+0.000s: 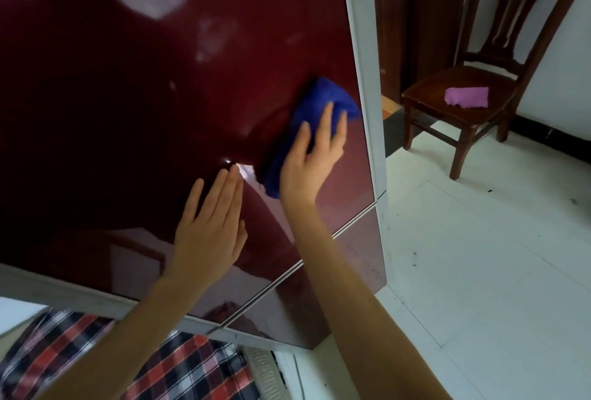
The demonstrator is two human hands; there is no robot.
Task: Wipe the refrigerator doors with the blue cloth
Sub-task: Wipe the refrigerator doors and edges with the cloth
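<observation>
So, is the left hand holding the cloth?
No, the right hand presses the cloth to the door; the left hand rests flat beside it.

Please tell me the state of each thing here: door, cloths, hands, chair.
Upper refrigerator door: shut, glossy.
Blue cloth: bunched, pressed against the door.
Right hand: fingers straight, pressing the blue cloth.
Left hand: flat against the door, holding nothing.
Chair: upright.
Pink cloth: lying on the chair seat.

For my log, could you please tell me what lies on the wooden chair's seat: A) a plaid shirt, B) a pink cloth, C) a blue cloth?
B: a pink cloth lies on the wooden chair; the blue cloth is under the right hand.
</observation>
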